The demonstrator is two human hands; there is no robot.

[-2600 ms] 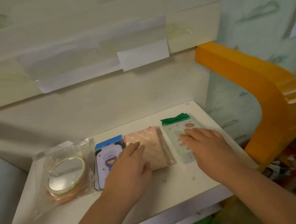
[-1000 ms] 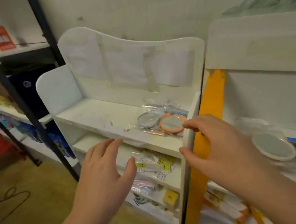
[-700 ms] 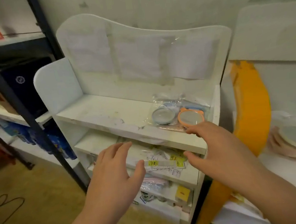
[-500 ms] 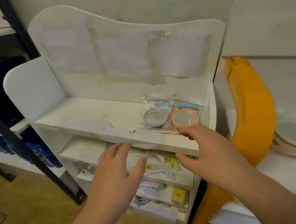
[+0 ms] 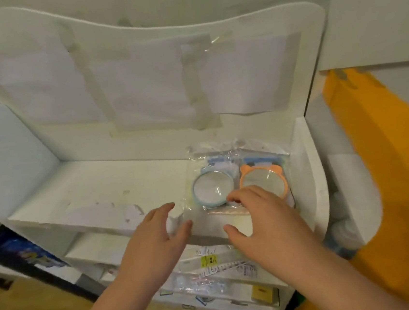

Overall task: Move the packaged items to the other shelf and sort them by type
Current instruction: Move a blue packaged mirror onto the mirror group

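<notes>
Both hands reach toward bagged mirrors on a white shelf [image 5: 106, 188]. Left hand [image 5: 151, 238] spread, empty. Right hand [image 5: 263, 222] loosely open, fingertips [image 5: 230, 198] over the orange-framed mirror [image 5: 264, 179] beside the blue-framed mirror [image 5: 212, 188].

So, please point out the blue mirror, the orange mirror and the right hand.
blue mirror [image 5: 211, 189], head view, middle of its glass.
orange mirror [image 5: 261, 178], head view, upper glass.
right hand [image 5: 268, 220], head view, back of hand.

Two round mirrors in clear bags on the top shelf [image 5: 116, 189]: one blue-rimmed mirror [image 5: 212, 189], one orange-rimmed mirror [image 5: 264, 177]. Two hands: left hand [image 5: 152, 243], right hand [image 5: 266, 221]. Three sheets of paper [image 5: 155, 84] taped on the back panel.
</notes>
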